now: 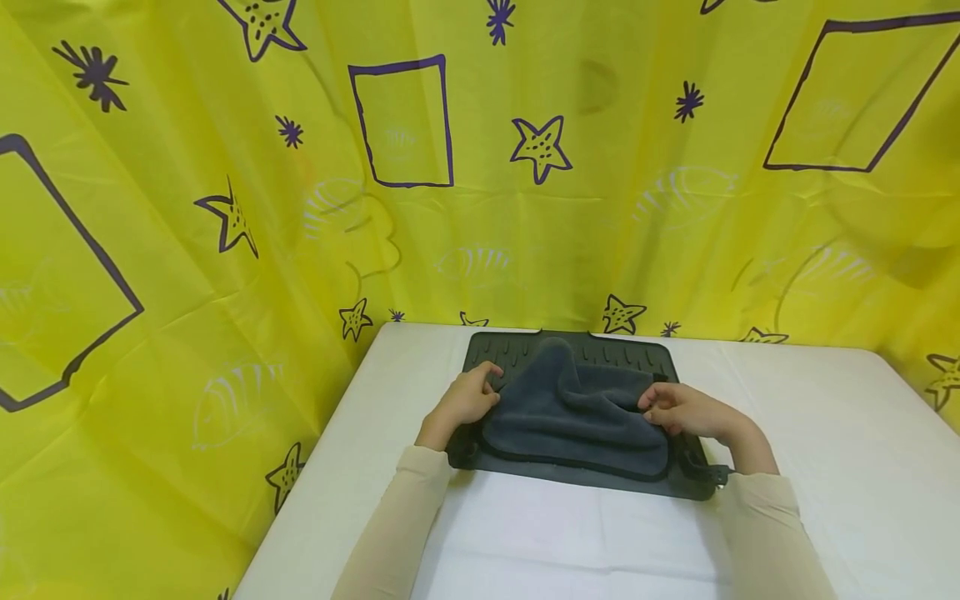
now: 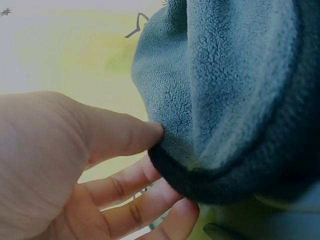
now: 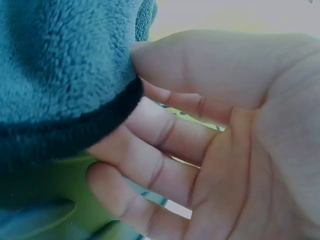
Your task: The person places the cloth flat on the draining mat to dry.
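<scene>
A dark blue-grey plush cloth (image 1: pixel 577 417) with a black bound edge lies rumpled over a dark ridged mat (image 1: pixel 637 355). Its far part bunches up into a raised fold. At the cloth's left side my left hand (image 1: pixel 463 398) pinches the edge; the left wrist view shows the thumb on the plush face (image 2: pixel 220 75) and the fingers behind the black trim. My right hand (image 1: pixel 684 408) pinches the opposite side, thumb on the cloth (image 3: pixel 65 55) and fingertips tucked beneath its border. Much of the mat's middle is hidden under the cloth.
The mat sits on a white-covered table (image 1: pixel 810 417). Behind and to the left hangs a yellow curtain (image 1: pixel 480 217) printed with stars and fish, close to the table's edges. Dark wrist straps (image 1: pixel 705 472) overlap the mat's near corners in the head view.
</scene>
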`<state>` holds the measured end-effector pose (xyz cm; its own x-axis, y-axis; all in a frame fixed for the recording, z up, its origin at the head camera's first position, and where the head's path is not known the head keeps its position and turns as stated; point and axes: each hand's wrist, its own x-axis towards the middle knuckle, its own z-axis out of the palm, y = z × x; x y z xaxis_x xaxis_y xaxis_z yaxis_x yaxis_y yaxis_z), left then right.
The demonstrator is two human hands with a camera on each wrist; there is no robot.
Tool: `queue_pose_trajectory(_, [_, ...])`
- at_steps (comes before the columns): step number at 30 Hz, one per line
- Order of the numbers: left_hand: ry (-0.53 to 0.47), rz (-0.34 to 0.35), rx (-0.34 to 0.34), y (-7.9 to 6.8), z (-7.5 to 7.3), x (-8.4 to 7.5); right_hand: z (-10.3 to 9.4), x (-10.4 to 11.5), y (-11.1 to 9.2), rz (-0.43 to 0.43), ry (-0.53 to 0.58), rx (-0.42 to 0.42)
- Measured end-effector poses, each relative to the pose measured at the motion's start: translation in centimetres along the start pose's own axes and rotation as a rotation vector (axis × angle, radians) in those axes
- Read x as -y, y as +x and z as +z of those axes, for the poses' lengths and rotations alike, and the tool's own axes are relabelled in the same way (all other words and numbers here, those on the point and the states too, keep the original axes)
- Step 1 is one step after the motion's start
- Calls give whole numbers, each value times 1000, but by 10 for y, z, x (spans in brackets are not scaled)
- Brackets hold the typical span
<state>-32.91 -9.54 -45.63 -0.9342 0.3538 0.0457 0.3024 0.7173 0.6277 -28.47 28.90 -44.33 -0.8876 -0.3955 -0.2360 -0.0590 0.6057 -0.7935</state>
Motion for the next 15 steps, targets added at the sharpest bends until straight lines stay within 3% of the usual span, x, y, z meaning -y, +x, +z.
queue_pose_trajectory(7, [-24,8,5,-3,-8,2,-3,1,-4,-13,10,-33])
queue_pose_trajectory(15, [-108,-52,123,-7,-19,4,-9,4,-11,-13,26,-54])
